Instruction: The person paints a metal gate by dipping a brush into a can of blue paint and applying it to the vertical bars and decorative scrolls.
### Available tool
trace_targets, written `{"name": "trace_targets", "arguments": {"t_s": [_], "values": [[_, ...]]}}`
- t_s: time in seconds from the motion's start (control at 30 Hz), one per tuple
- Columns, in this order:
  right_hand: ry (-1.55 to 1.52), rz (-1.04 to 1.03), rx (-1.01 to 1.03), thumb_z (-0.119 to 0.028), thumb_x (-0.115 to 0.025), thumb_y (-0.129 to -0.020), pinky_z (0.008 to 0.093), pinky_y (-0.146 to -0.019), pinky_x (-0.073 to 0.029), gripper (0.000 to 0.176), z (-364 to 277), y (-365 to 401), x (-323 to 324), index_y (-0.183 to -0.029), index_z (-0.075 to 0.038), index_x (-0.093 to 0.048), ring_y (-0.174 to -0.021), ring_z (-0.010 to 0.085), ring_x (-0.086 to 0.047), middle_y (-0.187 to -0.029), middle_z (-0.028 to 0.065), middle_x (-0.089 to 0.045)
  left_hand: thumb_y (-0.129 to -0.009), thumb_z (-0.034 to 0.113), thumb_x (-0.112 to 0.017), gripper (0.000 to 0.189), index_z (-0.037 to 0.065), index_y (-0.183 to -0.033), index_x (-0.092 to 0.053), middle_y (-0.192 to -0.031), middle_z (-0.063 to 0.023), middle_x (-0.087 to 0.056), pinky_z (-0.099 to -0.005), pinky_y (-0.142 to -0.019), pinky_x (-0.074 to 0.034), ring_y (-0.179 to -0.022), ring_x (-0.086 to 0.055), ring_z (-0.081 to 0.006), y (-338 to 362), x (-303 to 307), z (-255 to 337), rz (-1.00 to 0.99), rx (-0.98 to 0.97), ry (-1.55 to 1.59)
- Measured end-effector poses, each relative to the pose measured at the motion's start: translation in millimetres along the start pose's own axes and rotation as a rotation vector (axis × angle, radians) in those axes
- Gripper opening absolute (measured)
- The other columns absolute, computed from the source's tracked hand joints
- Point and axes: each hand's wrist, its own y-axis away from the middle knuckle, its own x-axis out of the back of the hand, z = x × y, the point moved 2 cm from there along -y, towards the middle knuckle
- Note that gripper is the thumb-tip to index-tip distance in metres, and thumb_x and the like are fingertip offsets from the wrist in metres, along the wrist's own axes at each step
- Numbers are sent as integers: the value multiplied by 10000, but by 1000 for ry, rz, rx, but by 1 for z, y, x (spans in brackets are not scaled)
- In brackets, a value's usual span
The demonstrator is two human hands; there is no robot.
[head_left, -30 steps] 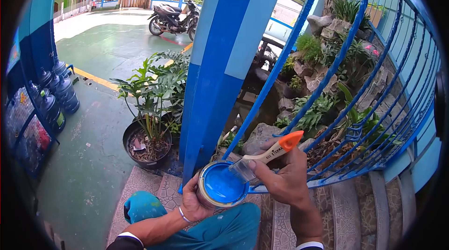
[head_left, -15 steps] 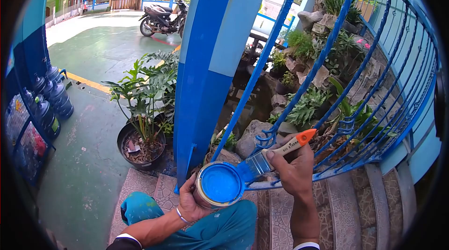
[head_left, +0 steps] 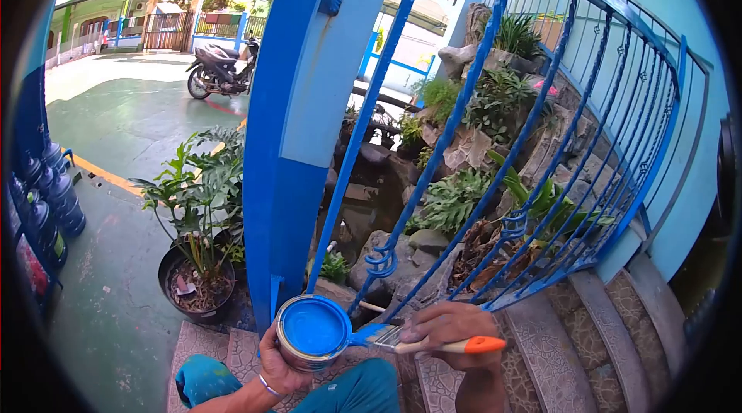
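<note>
The left hand [head_left: 280, 357] cupped the paint can [head_left: 312, 328] from below, fingers wrapped round it. The right hand [head_left: 448, 326] pinched the brush [head_left: 433, 346], its long axis nearly level, bristles pointing left and touching the can's rim, just below the blue railing [head_left: 374, 104].

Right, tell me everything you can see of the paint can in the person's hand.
The paint can is a small round tin with the lid off. It looks like metal, with a silvery rim, and bright blue paint fills the inside. It is tipped slightly toward the camera. The left hand cups it from below with fingers curled round its side, low in the view, above a teal trouser leg. The blue-loaded bristles of the paintbrush, held in the right hand, meet its right rim.
</note>
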Motion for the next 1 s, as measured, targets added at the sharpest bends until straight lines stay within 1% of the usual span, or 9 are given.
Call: {"name": "trace_targets", "arguments": {"t_s": [0.13,0.2,0.27,0.33,0.37,0.5,0.63,0.93,1.0], "values": [[-263,649,164,-111,-769,-992,476,-877,-635,331,18,4,38,-1245,-57,-561,-1012,311,-767,-1011,162,-750,-838,698,-648,886,188,-1548,-503,-1554,-204,-535,-746,-1044,-461,-1370,-548,-461,-3,7,-2,7,10,114],[-528,1079,58,-120,-746,-1015,419,-838,-673,390,15,-12,49,-1306,-52,-495,-925,256,-772,-1037,144,-728,-833,698,-649,887,195,-1548,-501,-1571,-207,-513,-748,-1050,-451,-1383,-532,-462,-1,10,-2,-4,53,141],[-506,1000,-27,-91,-745,-1007,352,-741,-680,353,29,-17,60,-1279,-59,-523,-919,220,-765,-1099,141,-729,-851,703,-628,885,201,-1566,-486,-1590,-208,-494,-752,-1075,-438,-1407,-514,-470,-1,17,-2,-30,85,222],[-439,940,-122,-85,-727,-1018,329,-669,-650,301,37,-31,63,-1261,-68,-551,-941,202,-759,-1118,126,-734,-961,617,-513,755,114,-1524,-539,-1519,-217,-578,-719,-1097,-465,-1360,-569,-480,0,13,-1,16,-14,170],[-489,950,-115,-11,-784,-952,325,-722,-647,352,35,-40,62,-1228,-60,-571,-938,199,-758,-1101,115,-738,-1016,574,-455,709,71,-1502,-566,-1483,-221,-619,-703,-1109,-478,-1337,-596,-485,1,11,-1,39,-64,150],[-100,824,-44,85,-857,-835,344,-923,-622,487,23,-63,68,-1205,-28,-563,-976,199,-749,-1094,131,-738,-1033,539,-441,642,106,-1483,-591,-1490,-180,-628,-706,-1094,-493,-1350,-594,-471,2,5,1,15,-78,160],[153,572,-5,105,-831,-855,332,-908,-629,449,-4,-103,78,-1217,7,-584,-1050,213,-751,-1103,144,-738,-1039,539,-431,636,110,-1478,-596,-1485,-176,-632,-710,-1096,-488,-1347,-596,-472,-1,9,4,45,-103,139],[448,732,571,52,-787,-928,335,-951,-617,321,-38,-195,132,-1228,28,-675,-1106,220,-736,-1184,164,-751,-1031,559,-427,647,141,-1501,-582,-1516,-173,-610,-735,-1099,-464,-1369,-575,-478,-6,16,5,75,-104,161],[731,612,664,30,-825,-889,362,-955,-622,341,-26,-184,126,-1210,-16,-721,-1109,257,-745,-1194,166,-761,-1025,572,-424,664,145,-1512,-574,-1522,-173,-605,-739,-1100,-460,-1377,-568,-479,-4,21,4,80,-81,145]]}}
